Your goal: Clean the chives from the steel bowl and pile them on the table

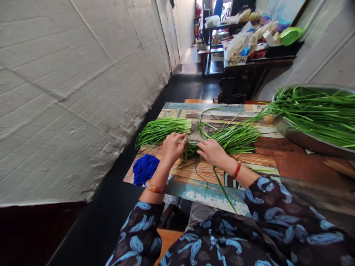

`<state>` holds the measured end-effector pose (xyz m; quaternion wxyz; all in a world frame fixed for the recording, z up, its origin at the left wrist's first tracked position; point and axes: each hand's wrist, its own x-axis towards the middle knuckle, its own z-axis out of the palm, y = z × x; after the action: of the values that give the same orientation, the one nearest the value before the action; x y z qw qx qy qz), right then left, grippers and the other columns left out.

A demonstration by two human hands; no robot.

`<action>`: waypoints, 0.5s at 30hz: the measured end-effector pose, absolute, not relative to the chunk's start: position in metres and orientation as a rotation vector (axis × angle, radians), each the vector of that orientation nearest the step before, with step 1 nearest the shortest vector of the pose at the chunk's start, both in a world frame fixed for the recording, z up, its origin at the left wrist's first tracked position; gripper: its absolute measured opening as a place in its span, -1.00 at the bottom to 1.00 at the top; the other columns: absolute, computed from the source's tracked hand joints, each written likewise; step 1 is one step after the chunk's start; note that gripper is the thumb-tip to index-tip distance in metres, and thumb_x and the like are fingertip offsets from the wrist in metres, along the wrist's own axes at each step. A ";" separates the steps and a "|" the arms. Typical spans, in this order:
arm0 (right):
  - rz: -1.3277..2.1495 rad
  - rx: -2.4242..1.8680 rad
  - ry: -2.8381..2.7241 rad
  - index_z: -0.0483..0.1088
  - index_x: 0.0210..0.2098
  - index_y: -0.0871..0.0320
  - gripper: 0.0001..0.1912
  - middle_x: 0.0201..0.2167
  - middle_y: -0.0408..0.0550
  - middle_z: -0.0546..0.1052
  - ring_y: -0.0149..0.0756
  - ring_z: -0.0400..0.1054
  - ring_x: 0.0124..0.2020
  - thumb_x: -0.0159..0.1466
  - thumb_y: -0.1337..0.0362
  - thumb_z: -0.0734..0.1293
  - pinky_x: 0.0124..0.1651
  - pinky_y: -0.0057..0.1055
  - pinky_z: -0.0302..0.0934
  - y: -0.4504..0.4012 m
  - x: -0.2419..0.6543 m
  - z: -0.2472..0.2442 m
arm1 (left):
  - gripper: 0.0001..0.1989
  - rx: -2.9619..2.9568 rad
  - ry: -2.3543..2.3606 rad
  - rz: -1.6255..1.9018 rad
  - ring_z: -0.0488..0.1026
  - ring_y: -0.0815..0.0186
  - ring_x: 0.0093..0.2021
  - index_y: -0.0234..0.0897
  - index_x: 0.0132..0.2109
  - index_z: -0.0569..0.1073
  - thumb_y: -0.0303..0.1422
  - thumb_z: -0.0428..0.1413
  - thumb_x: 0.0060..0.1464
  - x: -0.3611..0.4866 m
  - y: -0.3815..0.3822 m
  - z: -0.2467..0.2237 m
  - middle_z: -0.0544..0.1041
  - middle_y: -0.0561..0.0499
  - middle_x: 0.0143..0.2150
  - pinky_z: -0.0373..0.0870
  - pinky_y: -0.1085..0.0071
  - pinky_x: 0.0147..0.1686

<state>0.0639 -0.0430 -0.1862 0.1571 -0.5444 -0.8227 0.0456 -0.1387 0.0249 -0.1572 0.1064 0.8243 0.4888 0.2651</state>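
The left hand (173,147) has fingers curled toward the thumb beside thin brown ties (186,150); whether it pinches them, I cannot tell. The right hand (215,151) stretches its fingers leftward at the near edge of a loose green pile (240,136); its grip is unclear too. Far left of the 2 hands lies a neat green bundle (163,130); nearer, a blue cloth (145,169). Far right, 1 metal basin (299,139) holds more long green stalks (318,114).
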 end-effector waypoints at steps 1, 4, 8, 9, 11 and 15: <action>0.123 -1.532 -2.367 0.49 -0.01 0.21 -0.71 -0.10 0.15 0.58 -0.11 0.44 -0.08 0.43 0.21 0.23 0.07 -0.21 0.15 -0.049 0.072 -0.186 | -0.73 2.465 1.465 0.720 0.44 0.15 -0.08 -0.25 -0.03 0.60 -0.31 0.09 0.21 -0.135 0.029 -0.157 0.56 -0.14 -0.08 0.30 0.24 -0.04; 0.146 -1.542 -2.365 0.54 -0.21 0.18 -0.69 -0.26 0.06 0.59 -0.14 0.43 -0.19 0.45 0.19 0.20 -0.03 -0.24 0.15 -0.065 0.094 -0.184 | -0.70 2.588 1.491 0.565 0.40 0.14 -0.09 -0.22 0.04 0.58 -0.31 0.07 0.24 -0.125 0.037 -0.156 0.54 -0.15 -0.06 0.28 0.24 -0.08; 0.204 -1.551 -2.355 0.53 -0.34 0.17 -0.63 -0.36 0.01 0.58 -0.19 0.43 -0.27 0.46 0.18 0.19 -0.09 -0.26 0.12 -0.072 0.109 -0.177 | -0.69 2.767 1.456 0.327 0.35 0.11 -0.09 -0.11 0.07 0.58 -0.29 0.07 0.25 -0.115 0.040 -0.155 0.50 -0.16 -0.06 0.23 0.23 -0.14; 0.202 -1.534 -2.357 0.53 -0.32 0.16 -0.64 -0.34 0.01 0.58 -0.18 0.43 -0.25 0.46 0.18 0.19 -0.08 -0.26 0.12 -0.070 0.110 -0.174 | -0.70 2.797 1.448 0.266 0.34 0.10 -0.09 -0.09 0.04 0.60 -0.27 0.07 0.25 -0.114 0.041 -0.156 0.49 -0.16 -0.07 0.22 0.23 -0.15; 0.175 -1.496 -2.374 0.54 -0.26 0.16 -0.68 -0.27 0.02 0.60 -0.15 0.43 -0.18 0.45 0.17 0.21 -0.04 -0.24 0.10 -0.062 0.108 -0.167 | -0.73 2.832 1.453 0.144 0.33 0.10 -0.09 -0.10 -0.04 0.63 -0.23 0.07 0.26 -0.113 0.041 -0.157 0.47 -0.16 -0.09 0.21 0.23 -0.16; 0.153 -1.490 -2.448 0.53 -0.16 0.21 -0.70 -0.17 0.10 0.60 -0.07 0.43 -0.05 0.43 0.14 0.24 0.00 -0.20 0.09 -0.046 0.099 -0.158 | -0.69 2.841 1.532 -0.074 0.32 0.10 -0.08 -0.15 -0.13 0.63 -0.16 0.02 0.29 -0.118 0.041 -0.159 0.47 -0.16 -0.09 0.21 0.24 -0.17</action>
<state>0.0992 -0.0456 -0.1575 0.1355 -0.5144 -0.8451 0.0529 -0.1185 0.0412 -0.1592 -0.0437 0.8791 0.4741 -0.0228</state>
